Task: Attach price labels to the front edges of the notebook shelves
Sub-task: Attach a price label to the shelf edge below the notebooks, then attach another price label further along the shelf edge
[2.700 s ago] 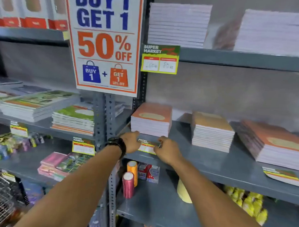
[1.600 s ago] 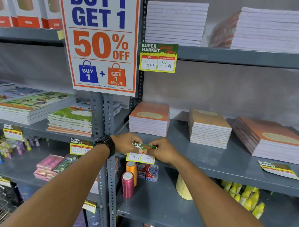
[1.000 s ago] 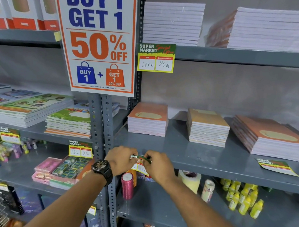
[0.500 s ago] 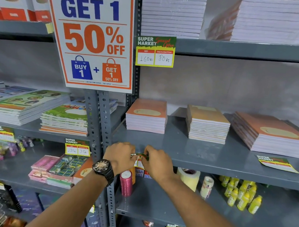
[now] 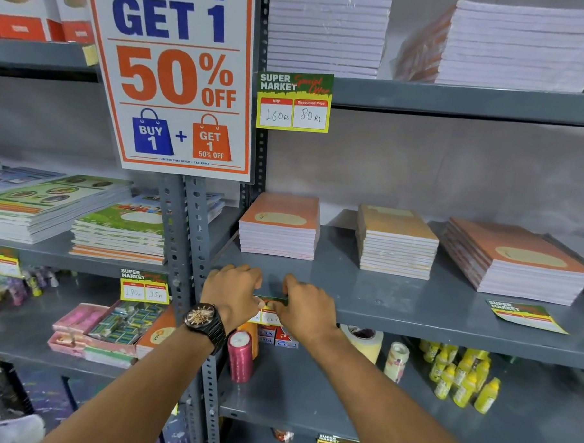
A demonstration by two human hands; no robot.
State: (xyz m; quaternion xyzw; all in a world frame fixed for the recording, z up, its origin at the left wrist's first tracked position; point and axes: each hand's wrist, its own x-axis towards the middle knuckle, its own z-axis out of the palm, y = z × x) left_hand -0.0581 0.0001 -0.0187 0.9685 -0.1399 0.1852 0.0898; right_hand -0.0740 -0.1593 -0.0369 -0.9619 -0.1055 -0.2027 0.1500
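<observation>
A green, yellow and red price label [image 5: 269, 314] lies against the front edge of the grey middle shelf [image 5: 413, 322], at its left end below a stack of orange notebooks [image 5: 280, 226]. My left hand [image 5: 234, 294], with a black watch on the wrist, and my right hand [image 5: 305, 307] both press on the label, fingers over the shelf lip and thumbs on the label's face. The hands hide most of the label. Another loose label [image 5: 525, 315] lies flat on the same shelf at the right.
More notebook stacks [image 5: 395, 246] [image 5: 513, 261] sit on the middle shelf. Labels hang on the upper shelf edge [image 5: 294, 102] and on the left bay [image 5: 144, 287]. A 50% OFF poster [image 5: 179, 82] covers the upright post [image 5: 195, 250]. Tape rolls [image 5: 362, 341], a pink spool [image 5: 240, 356] and yellow bottles [image 5: 461, 379] fill the lower shelf.
Both hands rose from just below the shelf lip with the label. They now hold it flat against the front edge, fingers hooked over the top.
</observation>
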